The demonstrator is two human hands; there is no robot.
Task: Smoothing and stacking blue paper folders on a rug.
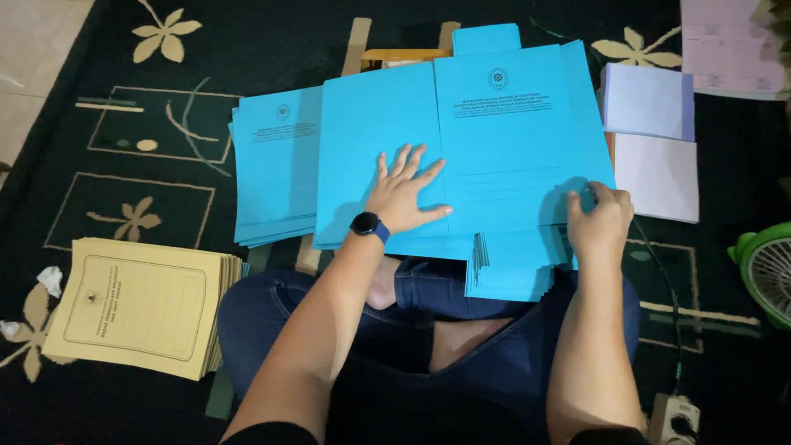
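The person sits cross-legged on a dark carpet with cream flower patterns, blue-jeaned knees near the bottom of the view. Across the lap lies an open bright blue card folder with printed black text, spread flat on top of a stack of like blue folders whose edges stick out on the near side.

The left hand, a dark watch on its wrist, lies flat on the folder's left half with fingers spread wide, holding nothing, just pressing down. The right hand is at the folder's near right corner, fingers curled narrow and pinching the edge of the card.

To the left, just beside the open folder, rests a second pile of blue folders. Nearer and further left lies a stack of pale yellow card folders. To the right sit lavender and white paper sheets, and at the far right edge a green fan. A white power strip sits near the right knee
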